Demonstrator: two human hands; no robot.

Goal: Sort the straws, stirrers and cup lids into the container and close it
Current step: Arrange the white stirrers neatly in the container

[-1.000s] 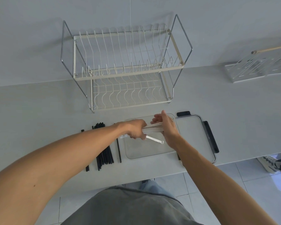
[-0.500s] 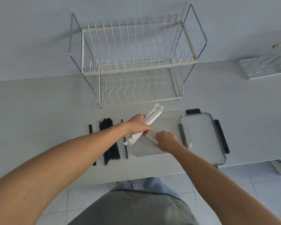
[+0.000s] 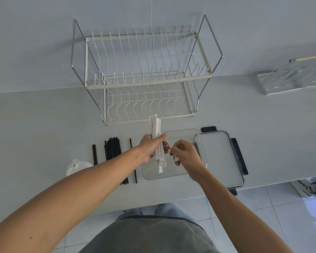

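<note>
Head view. Fingers of our left hand are clenched around a bundle of paper-wrapped straws, held nearly upright above the clear container; fingers of our right hand pinch a single wrapped straw just beside the bundle. We judge the step in hand to be gathering the straws into one bundle before placing them; the next move calls for tucking the loose straw into the bundle and lowering the lot flat into the container, which appears to hold nothing yet. The black stirrers lie in a row on the counter to the left, a white cup lid near them, partly hidden by our forearm. The container's lid, with black clips, lies just right of the container. Behind stands a wire dish rack against a plain wall; a second rack sits far right. The floor is tiled.
</note>
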